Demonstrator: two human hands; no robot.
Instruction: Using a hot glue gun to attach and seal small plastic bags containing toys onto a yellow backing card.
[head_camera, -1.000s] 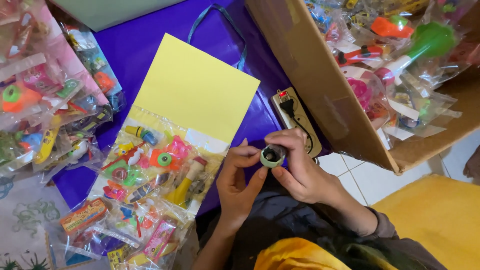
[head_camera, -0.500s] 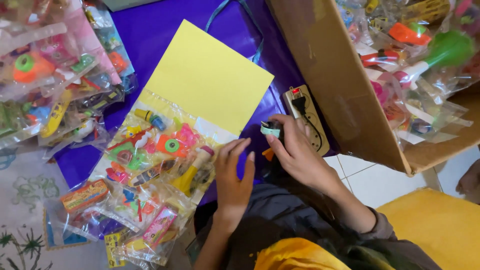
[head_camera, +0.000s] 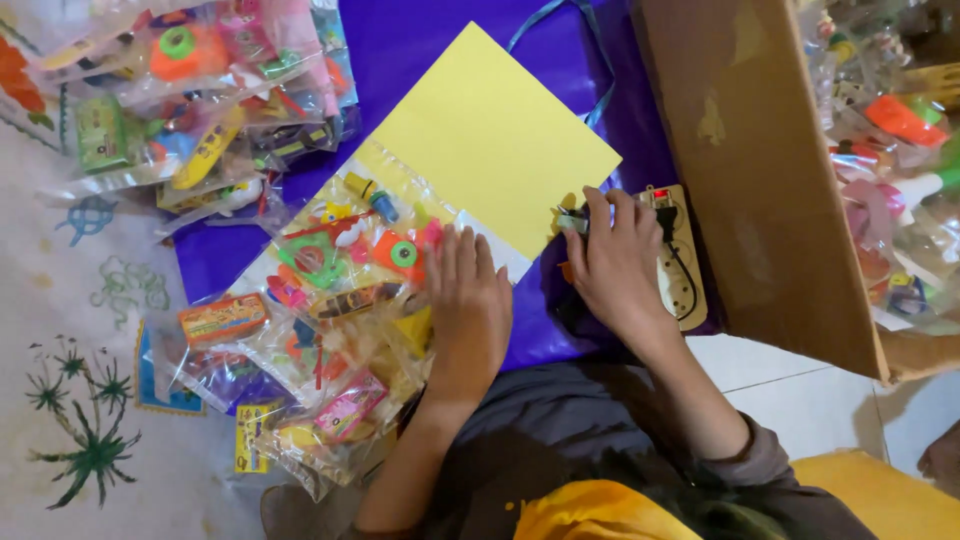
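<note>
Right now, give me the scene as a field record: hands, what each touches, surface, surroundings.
left hand: flat, palm down on a clear bag of small toys
right hand: closed round a small object at the edge of the yellow card; object mostly hidden, kind unclear
beside right hand: power strip on a wooden board, cable plugged in
surface: purple sheet over a patterned mat
upper left: pile of bagged toys
right: open cardboard box holding more toy bags
</note>
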